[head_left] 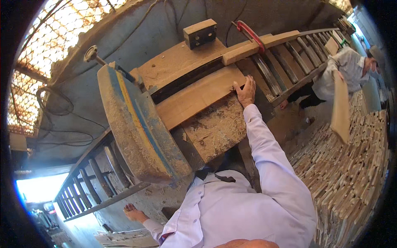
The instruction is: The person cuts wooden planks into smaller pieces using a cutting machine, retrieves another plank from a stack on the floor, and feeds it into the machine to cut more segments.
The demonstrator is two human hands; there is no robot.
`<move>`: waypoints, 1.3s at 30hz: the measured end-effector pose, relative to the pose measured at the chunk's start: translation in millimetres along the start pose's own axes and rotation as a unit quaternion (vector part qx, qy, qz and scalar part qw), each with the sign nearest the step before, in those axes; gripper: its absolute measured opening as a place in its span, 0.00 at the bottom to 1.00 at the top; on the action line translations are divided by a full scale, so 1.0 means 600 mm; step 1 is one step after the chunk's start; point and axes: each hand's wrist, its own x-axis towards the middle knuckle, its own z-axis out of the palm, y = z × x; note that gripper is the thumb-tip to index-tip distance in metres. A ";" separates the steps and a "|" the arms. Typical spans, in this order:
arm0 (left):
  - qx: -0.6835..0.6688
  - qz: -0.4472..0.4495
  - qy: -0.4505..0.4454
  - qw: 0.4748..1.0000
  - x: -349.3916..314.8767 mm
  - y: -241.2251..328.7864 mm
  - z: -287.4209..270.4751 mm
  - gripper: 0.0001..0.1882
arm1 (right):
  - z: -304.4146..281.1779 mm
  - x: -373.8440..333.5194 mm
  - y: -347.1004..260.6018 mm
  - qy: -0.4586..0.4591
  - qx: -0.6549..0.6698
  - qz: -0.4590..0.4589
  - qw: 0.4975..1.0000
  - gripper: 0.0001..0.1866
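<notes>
A wide wooden board (198, 97) lies on the machine table, its far-left end passing behind the sawdust-covered blue machine housing (138, 124) with a yellow stripe. My right hand (247, 91) grips the board's right end, thumb on the near side and fingers around the end. Alongside the board's far edge runs a dark fence (188, 80). My left hand (134, 213) hangs low at the left, away from the board, with fingers apart and nothing in it. Whether a blade touches the board is hidden by the housing.
Roller conveyors extend left (93, 180) and right (289, 62). A red clamp (251, 35) fixes a long wooden strip. A dark-faced wood block (200, 34) sits behind the fence. Stacked wood strips (347, 177) fill the right; a person (345, 70) there holds a board (340, 109).
</notes>
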 end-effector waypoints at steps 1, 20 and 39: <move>-0.032 0.020 -0.030 0.999 -0.013 0.019 0.015 0.25 | -0.001 0.000 -0.004 -0.005 0.004 0.001 1.000 0.42; -0.393 0.022 -0.791 0.467 -0.724 0.564 0.341 0.11 | -0.001 0.010 -0.002 -0.023 -0.005 0.009 1.000 0.42; -0.479 0.040 -0.779 0.402 -0.691 0.545 0.355 0.08 | 0.003 0.010 0.002 -0.019 0.003 0.021 1.000 0.42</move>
